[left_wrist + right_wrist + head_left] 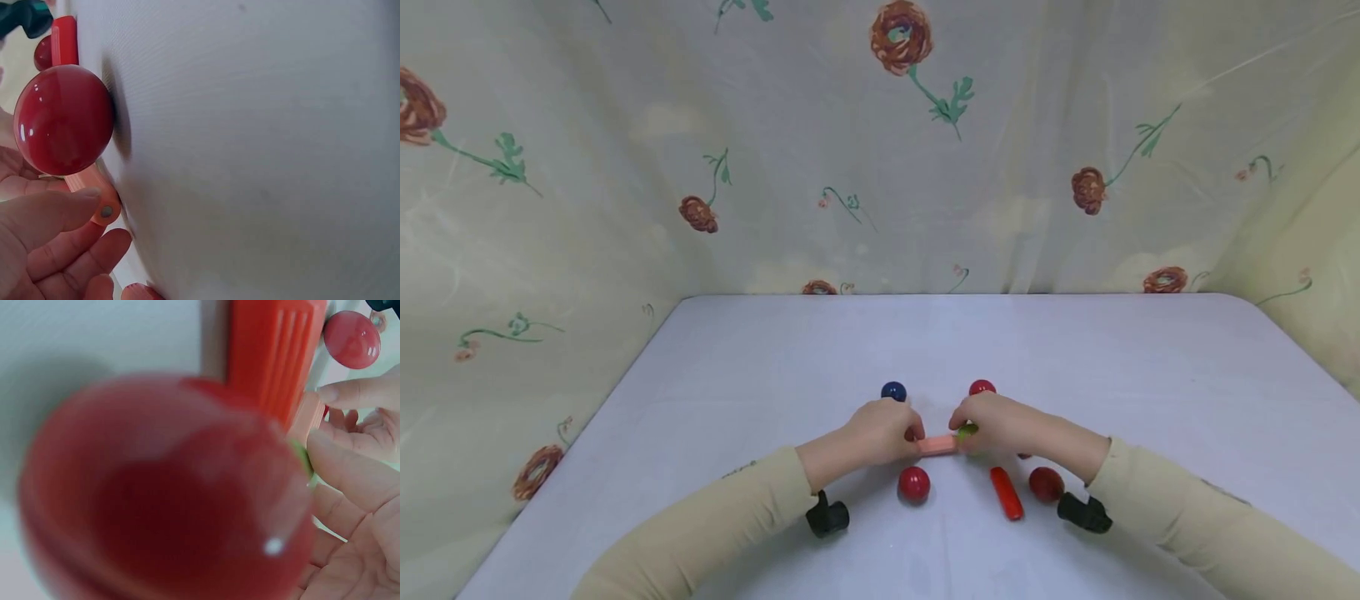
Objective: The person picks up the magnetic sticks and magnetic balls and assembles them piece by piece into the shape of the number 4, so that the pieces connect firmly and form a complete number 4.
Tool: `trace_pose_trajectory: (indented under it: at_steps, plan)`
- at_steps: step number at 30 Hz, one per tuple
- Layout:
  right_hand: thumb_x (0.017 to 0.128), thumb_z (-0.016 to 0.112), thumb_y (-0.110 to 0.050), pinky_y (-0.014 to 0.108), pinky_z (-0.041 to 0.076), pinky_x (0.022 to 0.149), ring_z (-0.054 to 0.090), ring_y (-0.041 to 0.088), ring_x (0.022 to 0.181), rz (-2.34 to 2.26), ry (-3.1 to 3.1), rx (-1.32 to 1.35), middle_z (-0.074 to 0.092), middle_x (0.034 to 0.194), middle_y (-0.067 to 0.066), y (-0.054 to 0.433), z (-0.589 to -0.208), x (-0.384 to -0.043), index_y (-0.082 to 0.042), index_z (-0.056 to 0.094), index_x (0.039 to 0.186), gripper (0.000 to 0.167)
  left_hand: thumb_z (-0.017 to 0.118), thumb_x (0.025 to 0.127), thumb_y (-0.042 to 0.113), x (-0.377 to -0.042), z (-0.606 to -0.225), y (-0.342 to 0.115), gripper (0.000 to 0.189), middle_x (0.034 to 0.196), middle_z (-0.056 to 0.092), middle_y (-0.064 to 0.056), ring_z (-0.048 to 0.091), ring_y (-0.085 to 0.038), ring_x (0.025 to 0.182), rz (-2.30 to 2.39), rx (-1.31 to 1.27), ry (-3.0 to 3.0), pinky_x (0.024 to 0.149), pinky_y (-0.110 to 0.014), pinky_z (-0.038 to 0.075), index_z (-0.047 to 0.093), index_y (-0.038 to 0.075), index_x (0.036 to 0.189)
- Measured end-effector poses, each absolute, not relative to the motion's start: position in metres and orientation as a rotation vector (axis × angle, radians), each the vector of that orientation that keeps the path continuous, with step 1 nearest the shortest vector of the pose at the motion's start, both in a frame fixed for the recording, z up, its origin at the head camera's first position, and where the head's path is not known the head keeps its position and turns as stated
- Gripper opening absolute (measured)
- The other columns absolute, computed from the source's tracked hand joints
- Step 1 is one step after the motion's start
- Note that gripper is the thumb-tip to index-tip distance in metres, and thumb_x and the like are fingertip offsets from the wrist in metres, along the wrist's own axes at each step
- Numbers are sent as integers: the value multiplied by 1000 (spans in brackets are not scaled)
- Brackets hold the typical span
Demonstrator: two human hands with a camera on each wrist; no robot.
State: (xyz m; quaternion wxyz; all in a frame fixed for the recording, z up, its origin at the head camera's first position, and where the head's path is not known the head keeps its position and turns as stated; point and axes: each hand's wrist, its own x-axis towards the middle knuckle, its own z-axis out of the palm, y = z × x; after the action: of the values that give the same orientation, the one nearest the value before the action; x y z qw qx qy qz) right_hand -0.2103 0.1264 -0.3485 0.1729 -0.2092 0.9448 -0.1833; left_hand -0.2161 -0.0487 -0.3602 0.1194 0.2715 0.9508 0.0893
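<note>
A salmon-pink magnetic rod [937,446] lies level between the two hands, a round metal dot showing at its end in the left wrist view. My left hand [883,429] pinches the rod's left end between thumb and fingers. At the other end my right hand [996,423] holds a green ball [967,431], mostly covered by the fingers. The ball appears to touch the rod; the exact contact is hidden. Closest to the left hand are a dark blue ball [893,391] behind it and a red ball [913,484] in front.
A red rod [1007,493] lies in front of the right hand, beside a darker red ball [1047,484]. Another red ball [982,387] sits behind that hand. Black wrist cameras [827,515] hang under both sleeves. The white table [775,350] meets a flowered curtain [1000,208].
</note>
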Motion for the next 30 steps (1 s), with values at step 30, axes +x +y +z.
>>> trace_pose_trajectory:
  at_steps: [30]
  plan:
    - [73,75,-6,29,52,74,53,16,85,-631,2685,-637,61,98,6,140,-352,-206,-1,66,104,32,69,81,20,-217,-355,-67,20,80,65,3,50,-9,73,308,749,2890,64,-19,42,70,12,100]
